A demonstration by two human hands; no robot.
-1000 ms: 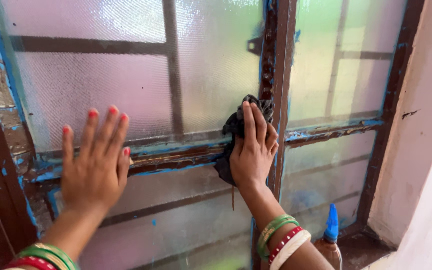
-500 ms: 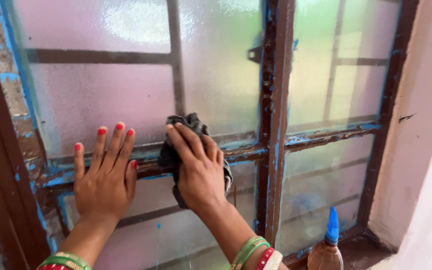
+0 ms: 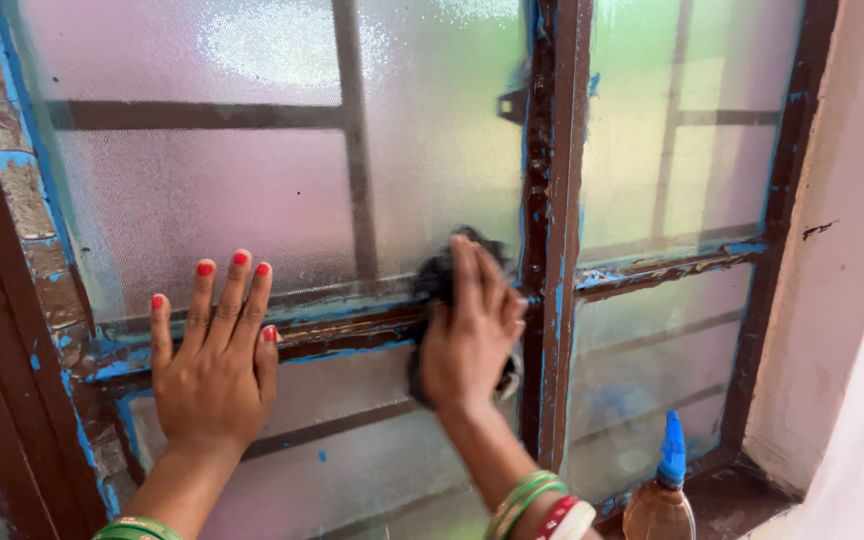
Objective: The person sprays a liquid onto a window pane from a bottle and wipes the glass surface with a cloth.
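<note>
Frosted, textured glass fills a brown-painted metal window frame whose bars show chipped patches of blue paint and rust, and both hands are pressed against it. The right hand lies flat with its fingers together over a dark grey crumpled cloth, pinning it with the palm against the horizontal crossbar, just left of the vertical centre post; the cloth shows above the fingertips and below the heel of the hand, and this hand is blurred. The left hand holds nothing: it is spread wide open, palm flat on the lower pane and fingers reaching up across the same crossbar, near the left side of the frame, with red-painted nails; it is apart from the cloth. Green, red and white bangles sit on the right wrist and green ones on the left wrist at the bottom edge of the view. At the lower right corner of the frame, on the brown window sill, stands an amber plastic spray bottle with a blue nozzle, well apart from both hands. A pale plastered wall rises on the right
</note>
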